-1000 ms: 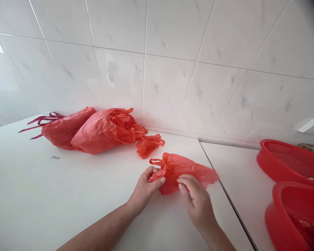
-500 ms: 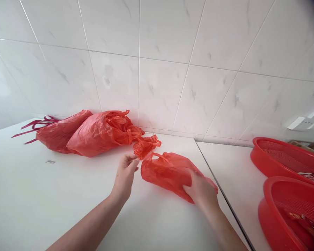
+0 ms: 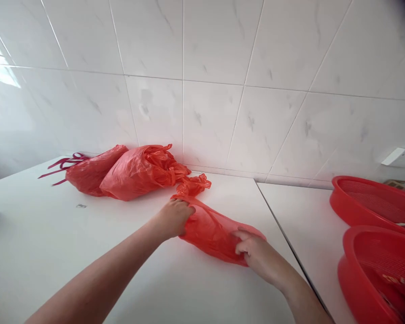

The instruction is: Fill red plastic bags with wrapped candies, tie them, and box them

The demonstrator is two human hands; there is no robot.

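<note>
A red plastic bag (image 3: 211, 229) lies stretched out on the white tabletop in front of me. Its left end, by the opening, is gripped by my left hand (image 3: 177, 218), whose fingertips are partly hidden in the film. At the bag's right part, my right hand (image 3: 258, 254) has its fingers bent against the plastic, pinching it. Just behind my left hand sits a crumpled red plastic bag (image 3: 192, 185). Farther left, a full red bag (image 3: 131, 173) leans against another red bag (image 3: 91, 175) with purple ribbons (image 3: 65, 165).
Two red plastic baskets (image 3: 353, 191) with mesh bottoms stand at the right, the nearer basket (image 3: 354, 256) holding red packets. A seam (image 3: 280, 222) divides the white tabletop (image 3: 87, 252). White wall tiles (image 3: 212, 40) rise behind, with a socket (image 3: 403, 155) at right.
My left hand has taken hold of the bag's open end, and the bag is pulled out flatter. My right hand has shifted slightly down along it. The view has turned a little left.
</note>
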